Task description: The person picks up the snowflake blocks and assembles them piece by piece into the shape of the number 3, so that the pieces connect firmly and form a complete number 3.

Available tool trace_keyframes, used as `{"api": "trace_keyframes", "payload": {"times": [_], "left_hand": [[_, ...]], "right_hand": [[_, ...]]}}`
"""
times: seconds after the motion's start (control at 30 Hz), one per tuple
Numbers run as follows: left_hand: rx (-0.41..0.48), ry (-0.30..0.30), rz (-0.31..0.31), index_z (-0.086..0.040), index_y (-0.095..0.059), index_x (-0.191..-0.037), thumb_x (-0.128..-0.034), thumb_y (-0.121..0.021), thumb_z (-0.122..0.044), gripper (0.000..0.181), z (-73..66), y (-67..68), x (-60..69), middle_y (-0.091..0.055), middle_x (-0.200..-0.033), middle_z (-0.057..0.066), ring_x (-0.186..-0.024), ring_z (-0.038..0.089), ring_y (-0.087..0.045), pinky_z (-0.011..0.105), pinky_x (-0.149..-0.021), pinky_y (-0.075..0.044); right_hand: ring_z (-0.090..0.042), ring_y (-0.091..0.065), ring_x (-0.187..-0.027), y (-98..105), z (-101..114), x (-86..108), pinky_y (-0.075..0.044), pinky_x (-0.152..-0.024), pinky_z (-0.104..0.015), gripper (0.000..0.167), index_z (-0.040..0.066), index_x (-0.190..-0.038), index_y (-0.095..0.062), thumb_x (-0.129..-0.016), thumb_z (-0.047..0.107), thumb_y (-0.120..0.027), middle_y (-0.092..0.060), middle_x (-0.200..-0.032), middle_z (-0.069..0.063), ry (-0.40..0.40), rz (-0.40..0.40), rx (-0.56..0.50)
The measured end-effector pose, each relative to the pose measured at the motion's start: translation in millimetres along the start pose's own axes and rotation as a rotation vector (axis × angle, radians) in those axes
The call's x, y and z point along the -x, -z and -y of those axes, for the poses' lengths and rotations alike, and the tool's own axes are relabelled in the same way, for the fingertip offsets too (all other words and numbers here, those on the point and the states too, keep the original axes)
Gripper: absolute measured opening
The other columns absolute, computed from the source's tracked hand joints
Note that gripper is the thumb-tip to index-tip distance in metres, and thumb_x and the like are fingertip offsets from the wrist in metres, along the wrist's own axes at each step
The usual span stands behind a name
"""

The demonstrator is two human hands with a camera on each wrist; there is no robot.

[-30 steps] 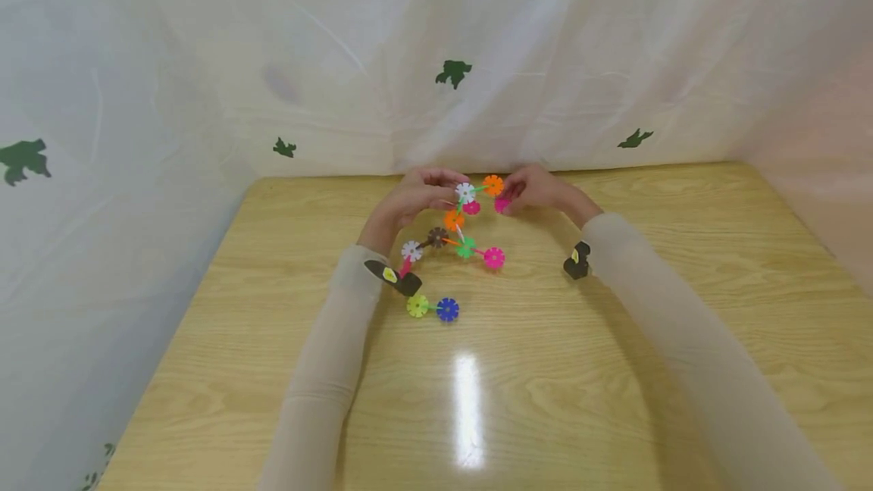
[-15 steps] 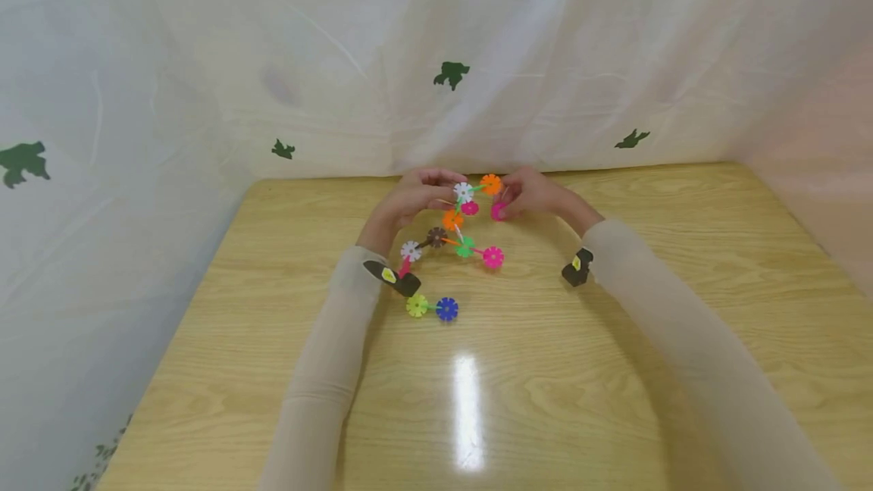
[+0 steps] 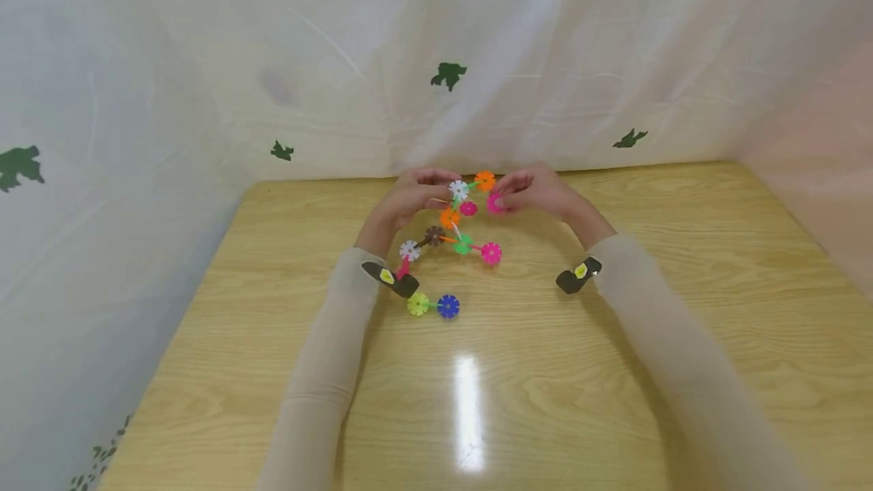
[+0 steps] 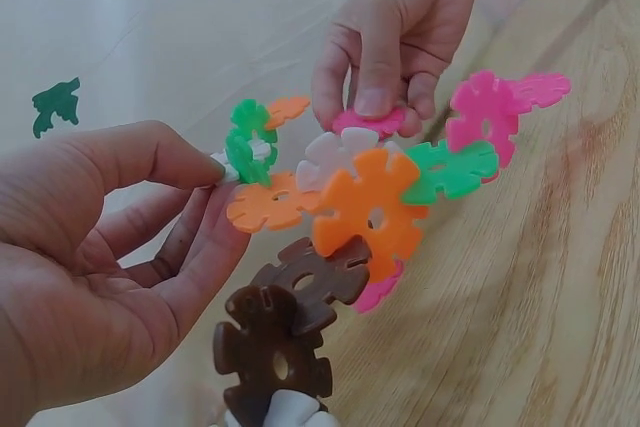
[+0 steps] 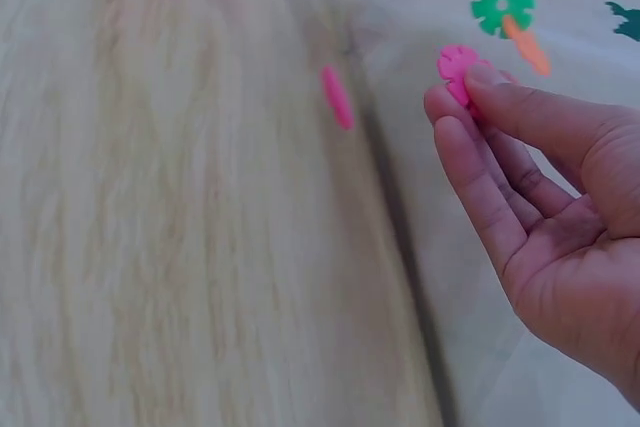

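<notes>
A branching chain of flower-shaped interlocking plastic discs spans the space between my hands. My left hand (image 3: 411, 197) pinches a white disc (image 4: 226, 168) of this chain between thumb and fingers, beside a green disc (image 4: 252, 142). At the chain's upper end in the head view is an orange disc (image 3: 485, 181). Close to it, my right hand (image 3: 542, 192) pinches a loose-looking pink disc (image 5: 458, 69) by thumb and fingertips. In the right wrist view a small gap separates that disc from the chain's orange end. Brown discs (image 4: 275, 342) sit lower on the chain.
The chain runs toward me past a white disc (image 3: 410, 251) to a yellow disc (image 3: 418, 304) and a blue disc (image 3: 448, 306). Below all this spreads the wooden table (image 3: 546, 370). A pale curtain (image 3: 518, 97) hangs right behind its far edge.
My right hand has shifted slightly left with the pink disc, which dipped and then rose toward the chain's orange end. The right wrist has turned a little. My left hand stays nearly still.
</notes>
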State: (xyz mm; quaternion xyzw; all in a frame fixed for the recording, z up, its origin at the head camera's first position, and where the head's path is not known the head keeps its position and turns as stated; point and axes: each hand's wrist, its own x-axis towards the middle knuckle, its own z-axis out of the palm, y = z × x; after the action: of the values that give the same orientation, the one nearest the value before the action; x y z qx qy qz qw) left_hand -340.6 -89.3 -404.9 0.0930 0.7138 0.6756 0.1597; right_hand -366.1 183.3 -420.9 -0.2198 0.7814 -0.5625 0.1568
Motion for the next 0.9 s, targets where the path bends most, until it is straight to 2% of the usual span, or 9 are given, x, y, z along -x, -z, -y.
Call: {"api": "trace_keyframes", "payload": {"times": [0.1,0.23,0.5,0.6,0.77,0.9], "left_hand": [[0.010,0.001,-0.021,0.003,-0.065,-0.127,-0.0967,-0.061,0.001,0.030,-0.1,0.7,0.5,-0.067,-0.104,0.004,-0.091,0.016,-0.065,0.033,-0.091,-0.061],[0.022,0.003,-0.044,0.003,-0.065,-0.126,-0.0967,-0.061,0.001,0.030,-0.4,1.4,1.4,-0.067,-0.101,0.003,-0.090,0.016,-0.065,0.035,-0.094,-0.061],[0.028,0.003,-0.058,0.002,-0.066,-0.126,-0.0978,-0.062,-0.001,0.029,1.0,2.2,2.5,-0.066,-0.101,0.004,-0.090,0.016,-0.066,0.048,-0.106,-0.054],[0.030,-0.003,-0.058,0.003,-0.065,-0.127,-0.0975,-0.062,-0.001,0.030,1.5,2.7,2.2,-0.066,-0.101,0.004,-0.090,0.016,-0.066,0.050,-0.107,-0.053],[0.025,-0.007,-0.055,0.004,-0.065,-0.127,-0.0969,-0.061,0.000,0.030,1.7,3.7,2.2,-0.066,-0.098,0.002,-0.089,0.016,-0.065,0.048,-0.106,-0.054],[0.024,-0.009,-0.050,0.004,-0.065,-0.126,-0.0965,-0.061,0.000,0.030,1.3,3.6,2.7,-0.065,-0.097,0.002,-0.089,0.016,-0.065,0.047,-0.105,-0.054]], "right_hand": [[-0.017,-0.077,-0.084,-0.9,4.6,3.1,-0.061,-0.087,-0.049,0.022,-0.006,-0.110,-0.071,-0.090,0.000,-0.075,-0.079,-0.092,-0.004,0.024,-0.037,-0.069],[-0.018,-0.077,-0.082,-0.8,8.3,5.8,-0.062,-0.085,-0.048,0.021,-0.008,-0.108,-0.070,-0.089,-0.001,-0.075,-0.078,-0.089,-0.004,0.053,-0.089,-0.122],[-0.018,-0.076,-0.082,-4.5,9.6,8.6,-0.060,-0.089,-0.049,0.016,-0.003,-0.099,-0.068,-0.087,-0.001,-0.078,-0.078,-0.089,-0.002,0.059,-0.184,-0.188],[-0.019,-0.076,-0.082,-7.6,8.8,7.9,-0.062,-0.087,-0.044,0.014,-0.002,-0.096,-0.067,-0.086,-0.004,-0.078,-0.078,-0.087,-0.002,0.083,-0.209,-0.206],[-0.015,-0.075,-0.078,-12.1,6.9,6.2,-0.064,-0.077,-0.030,0.013,0.000,-0.090,-0.068,-0.084,-0.009,-0.076,-0.076,-0.081,0.000,0.126,-0.251,-0.235],[-0.012,-0.074,-0.077,-13.2,5.6,5.8,-0.064,-0.076,-0.028,0.015,0.003,-0.087,-0.068,-0.085,-0.010,-0.075,-0.074,-0.080,0.000,0.137,-0.269,-0.251]]}}
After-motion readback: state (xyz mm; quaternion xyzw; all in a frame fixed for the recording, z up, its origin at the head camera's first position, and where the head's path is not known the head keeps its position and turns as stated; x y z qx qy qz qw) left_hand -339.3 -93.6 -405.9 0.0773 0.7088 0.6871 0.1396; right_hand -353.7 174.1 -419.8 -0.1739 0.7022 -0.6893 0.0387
